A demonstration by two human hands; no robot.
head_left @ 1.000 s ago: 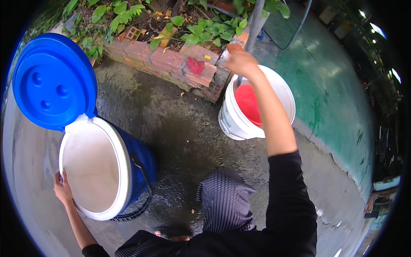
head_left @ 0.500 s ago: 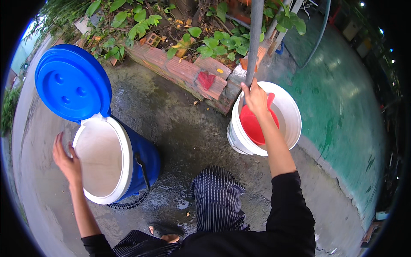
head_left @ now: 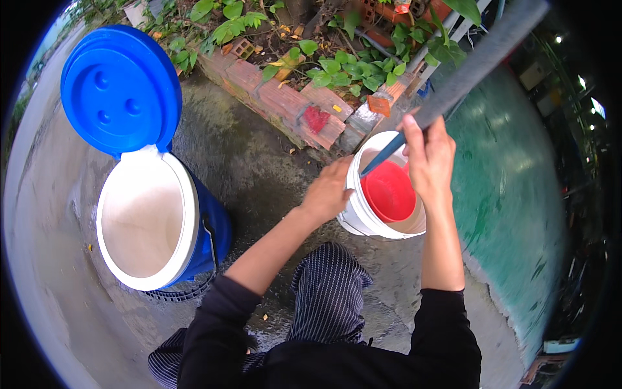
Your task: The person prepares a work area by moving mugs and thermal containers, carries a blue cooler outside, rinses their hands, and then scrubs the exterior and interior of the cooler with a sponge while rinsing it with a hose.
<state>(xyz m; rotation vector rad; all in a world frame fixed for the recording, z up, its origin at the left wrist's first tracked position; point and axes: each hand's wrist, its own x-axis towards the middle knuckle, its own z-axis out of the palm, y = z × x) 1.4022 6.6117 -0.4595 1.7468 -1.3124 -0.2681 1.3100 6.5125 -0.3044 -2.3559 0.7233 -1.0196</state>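
Observation:
My right hand point(head_left: 430, 155) is closed around a long grey pole point(head_left: 483, 65), which slants from the upper right down to the bucket, its lower end at the left rim. The white bucket point(head_left: 360, 217) stands on the ground with a red plastic dipper point(head_left: 390, 191) inside. My left hand point(head_left: 328, 191) grips the bucket's left side near the rim, its fingertips partly hidden. At the left stands a round blue cooler point(head_left: 217, 227) with a white rim. Its blue lid point(head_left: 120, 91) is hinged up, and the pale inside shows.
A low brick border point(head_left: 269, 97) runs along a bed of leafy plants point(head_left: 343, 68) behind the bucket. Wet grey concrete point(head_left: 259, 162) lies between cooler and bucket. A green-painted floor point(head_left: 505, 194) extends at the right. A white metal frame point(head_left: 444, 42) rises behind the bucket.
My left hand has moved right from the cooler's rim to the bucket. My right hand has shifted right, and the pole now leans strongly to the upper right.

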